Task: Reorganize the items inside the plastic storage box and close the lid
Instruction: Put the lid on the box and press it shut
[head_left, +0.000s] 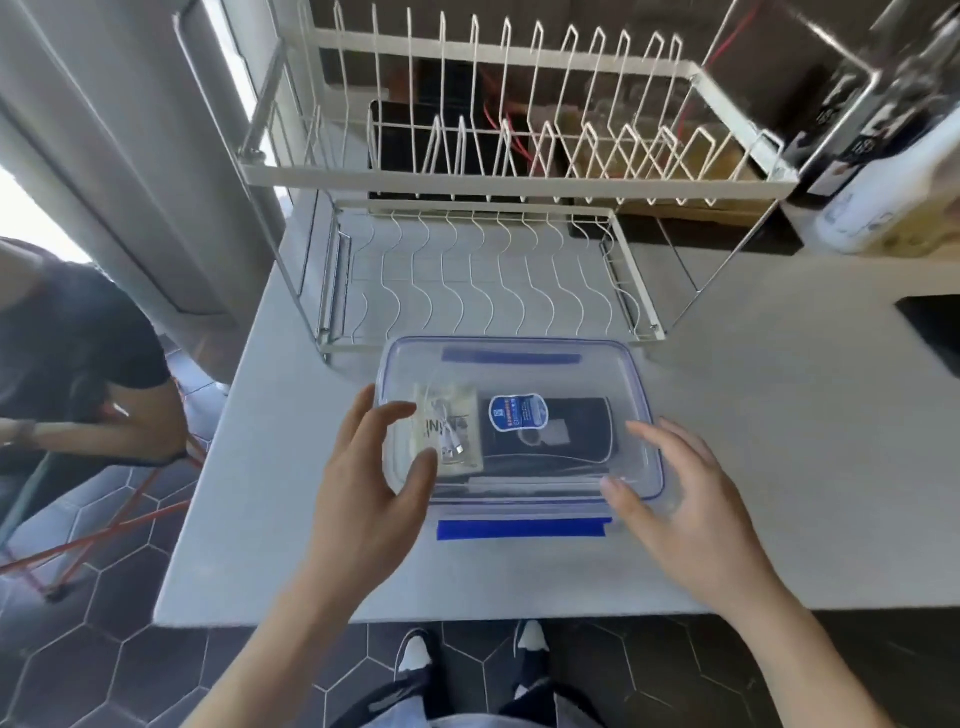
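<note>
Hands bracket the clear rectangular plastic storage box with blue-edged lid (519, 364) on the pale grey desk (779, 415): your left hand (371, 478) is at the box's left near corner, fingers loosely spread and curved over the rim, gripping nothing that I can make out, and your right hand (675, 499) is open at its right near corner, apparently holding nothing. Its long axis runs left to right across you, with the blue latch flap (524, 528) on the near long side between your wrists. Inside, the small clear packet (449, 431) lies toward the box's left end, nearest your left hand, just beside the flat black pouch (566, 431) in the middle; the lid looks seated, so the near latch is probably the next press.
</note>
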